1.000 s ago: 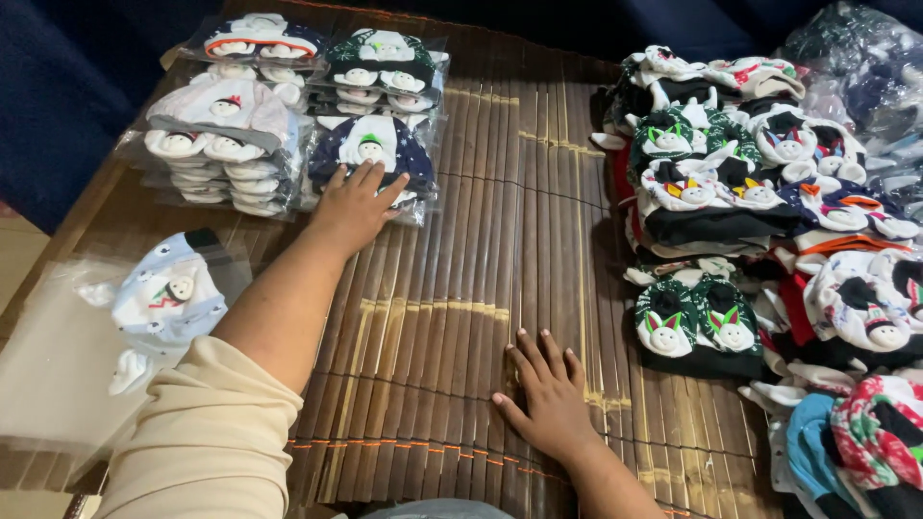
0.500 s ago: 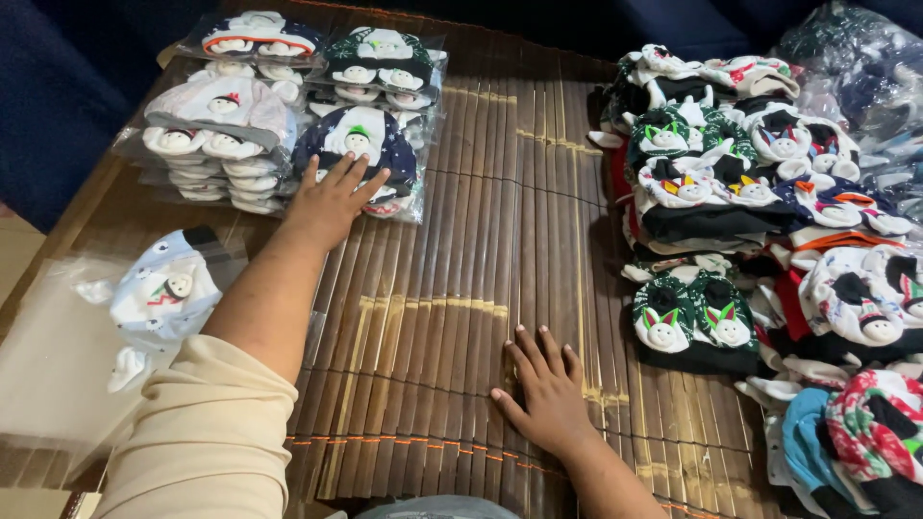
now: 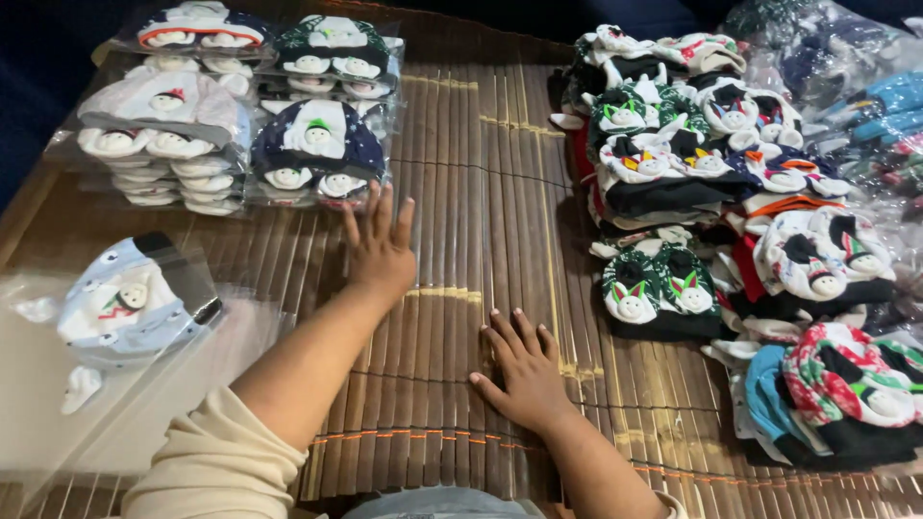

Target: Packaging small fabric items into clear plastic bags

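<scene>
At the near edge of the bagged navy hat (image 3: pixel 315 154), the left hand (image 3: pixel 382 255) lies flat with fingers spread, its fingertips just touching the clear wrapper. That pack sits at the front of a cluster of wrapped hat stacks (image 3: pixel 159 144) on the bamboo mat (image 3: pixel 461 173) covering the bench. Nearer the person, the right hand (image 3: pixel 524 375) rests palm down on the mat, fingers splayed, holding nothing. Loose hats (image 3: pixel 692 163) pile at the right; a pale blue bagged hat (image 3: pixel 120 308) lies at the left.
</scene>
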